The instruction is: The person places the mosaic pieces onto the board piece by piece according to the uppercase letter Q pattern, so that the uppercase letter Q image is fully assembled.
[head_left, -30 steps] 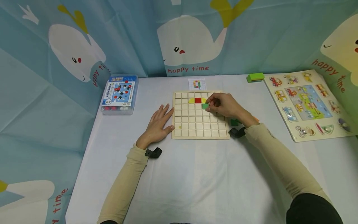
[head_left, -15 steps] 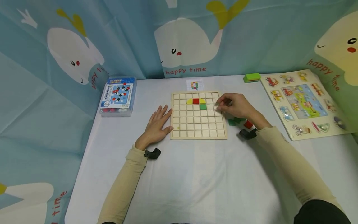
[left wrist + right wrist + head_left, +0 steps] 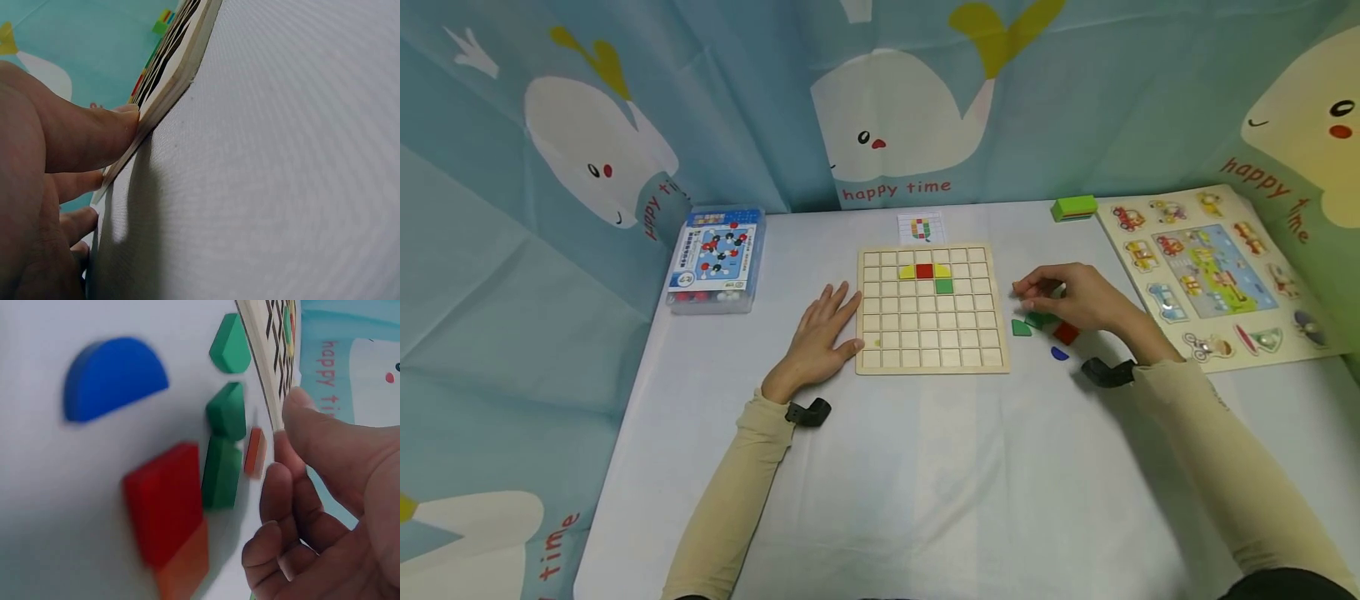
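Observation:
A wooden grid board (image 3: 910, 338) lies mid-table, holding a red square (image 3: 924, 271) between two yellow pieces (image 3: 907, 272) and a green square (image 3: 943, 286) below. My left hand (image 3: 815, 343) lies spread at the board's left edge, thumb (image 3: 94, 137) touching its side. My right hand (image 3: 1078, 297) hovers over the loose tiles right of the board, fingers bent, nothing visible between thumb and fingertips. Beneath it are several green pieces (image 3: 226, 411), a red square (image 3: 165, 500), orange tiles (image 3: 187, 562) and a blue half-circle (image 3: 115, 378).
Behind the board lies a small pattern card (image 3: 921, 227). A clear box with a molecule picture (image 3: 715, 262) stands at the left. At the right are a green block stack (image 3: 1074, 208) and a picture puzzle board (image 3: 1217, 275). A whale-print curtain (image 3: 737, 108) hangs behind.
My right hand has left the green square on the grid and moved right, over the loose tiles. More tiles, including the blue half-circle, now show. The left hand stays at the board's edge.

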Motion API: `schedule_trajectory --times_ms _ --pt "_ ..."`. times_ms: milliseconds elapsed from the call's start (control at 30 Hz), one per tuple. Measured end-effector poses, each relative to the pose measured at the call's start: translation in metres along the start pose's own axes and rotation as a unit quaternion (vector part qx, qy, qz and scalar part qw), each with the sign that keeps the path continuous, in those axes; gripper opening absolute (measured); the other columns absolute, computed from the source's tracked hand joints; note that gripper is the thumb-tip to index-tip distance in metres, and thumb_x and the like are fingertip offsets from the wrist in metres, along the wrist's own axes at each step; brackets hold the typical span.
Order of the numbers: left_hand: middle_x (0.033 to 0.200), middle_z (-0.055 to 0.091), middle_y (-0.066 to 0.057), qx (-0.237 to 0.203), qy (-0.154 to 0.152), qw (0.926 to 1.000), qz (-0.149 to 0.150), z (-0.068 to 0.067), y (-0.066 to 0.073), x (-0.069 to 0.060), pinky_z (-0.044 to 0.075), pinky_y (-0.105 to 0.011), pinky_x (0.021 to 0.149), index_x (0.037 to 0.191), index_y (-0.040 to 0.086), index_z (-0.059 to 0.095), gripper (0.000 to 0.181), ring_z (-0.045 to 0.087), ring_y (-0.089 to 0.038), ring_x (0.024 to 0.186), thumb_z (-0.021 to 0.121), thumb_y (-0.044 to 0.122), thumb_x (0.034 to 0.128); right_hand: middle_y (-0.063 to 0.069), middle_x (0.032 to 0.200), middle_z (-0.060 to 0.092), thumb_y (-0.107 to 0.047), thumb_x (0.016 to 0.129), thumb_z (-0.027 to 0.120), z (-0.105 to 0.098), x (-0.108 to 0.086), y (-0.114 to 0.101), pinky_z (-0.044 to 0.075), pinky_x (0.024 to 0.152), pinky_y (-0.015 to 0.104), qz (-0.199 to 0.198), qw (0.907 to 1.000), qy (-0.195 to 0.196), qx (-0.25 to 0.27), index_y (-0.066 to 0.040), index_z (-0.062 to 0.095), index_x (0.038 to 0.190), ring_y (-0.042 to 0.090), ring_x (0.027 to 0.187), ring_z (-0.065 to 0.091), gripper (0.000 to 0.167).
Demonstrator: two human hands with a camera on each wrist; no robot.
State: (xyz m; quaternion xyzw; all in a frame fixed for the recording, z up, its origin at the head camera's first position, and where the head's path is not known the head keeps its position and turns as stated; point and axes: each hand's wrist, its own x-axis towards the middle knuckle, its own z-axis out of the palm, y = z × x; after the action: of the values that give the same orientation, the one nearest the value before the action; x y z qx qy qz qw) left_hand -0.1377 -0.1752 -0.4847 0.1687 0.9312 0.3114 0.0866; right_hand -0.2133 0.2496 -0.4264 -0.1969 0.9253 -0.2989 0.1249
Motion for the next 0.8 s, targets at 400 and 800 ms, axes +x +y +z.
schedule_trajectory --times_ms 400,800 --pt "0.179 0.012 -0.014 -0.005 0.002 1.0 0.001 -0.001 0.0 -0.002 0.0 -0.056 0.134 0.169 0.009 0.026 0.077 -0.001 -0.035 0.167 0.062 0.031 0.1049 0.008 0.103 0.073 -0.013 0.097 0.079 -0.011 -0.026 0.02 0.047 0.072 0.021 0.023 0.9996 0.002 -0.018 -0.008 0.079 0.117 0.017 0.087 0.061 0.021" --pt "0.179 0.013 -0.016 -0.02 0.005 0.9998 0.007 -0.001 0.002 -0.001 0.0 -0.057 0.134 0.168 0.007 0.027 0.076 -0.001 -0.036 0.167 0.062 0.029 0.1041 0.008 0.098 0.071 -0.015 0.092 0.084 -0.007 -0.033 0.029 0.047 0.07 0.021 0.023 0.9994 0.01 -0.021 -0.006 0.078 0.115 0.017 0.083 0.061 0.025"
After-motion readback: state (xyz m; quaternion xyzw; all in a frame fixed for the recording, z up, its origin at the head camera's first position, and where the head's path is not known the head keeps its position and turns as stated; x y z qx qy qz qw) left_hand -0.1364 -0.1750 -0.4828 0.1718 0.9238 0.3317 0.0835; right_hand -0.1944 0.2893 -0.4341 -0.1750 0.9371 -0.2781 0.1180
